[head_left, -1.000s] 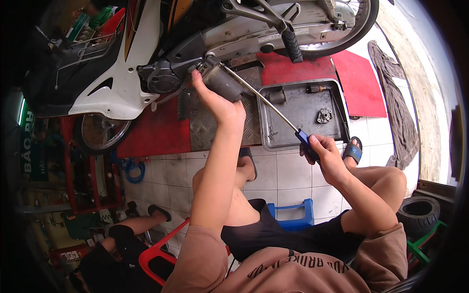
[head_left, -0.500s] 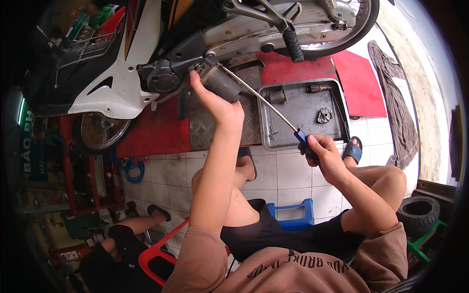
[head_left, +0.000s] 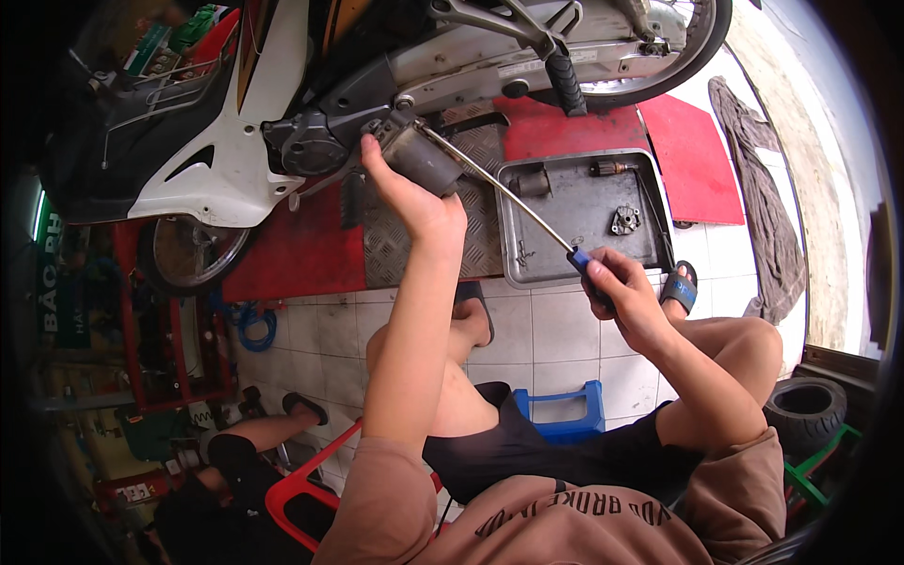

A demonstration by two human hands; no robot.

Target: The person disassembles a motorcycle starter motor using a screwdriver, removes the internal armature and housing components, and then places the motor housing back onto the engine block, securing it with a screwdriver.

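My left hand (head_left: 417,201) is wrapped around a dark grey cylindrical metal part (head_left: 426,162), below the engine of a white motorbike (head_left: 226,160). The thumb shows on the near side; the other fingers are hidden behind the part. Whether the part is joined to the bike I cannot tell. In my right hand (head_left: 621,294) is a long screwdriver (head_left: 523,209) with a blue and black handle. Its shaft slants up and left, the tip at the upper end of the cylindrical part.
A grey metal tray (head_left: 574,268) holds a short metal sleeve (head_left: 533,184), a small round cast part (head_left: 624,220) and a dark part with a copper-coloured section (head_left: 612,169). A blue stool (head_left: 589,414), a red chair (head_left: 297,490) and a tyre (head_left: 805,407) stand around me.
My left hand and the cylindrical part look shifted very slightly left. The screwdriver keeps about the same slant, with its tip at the same part.
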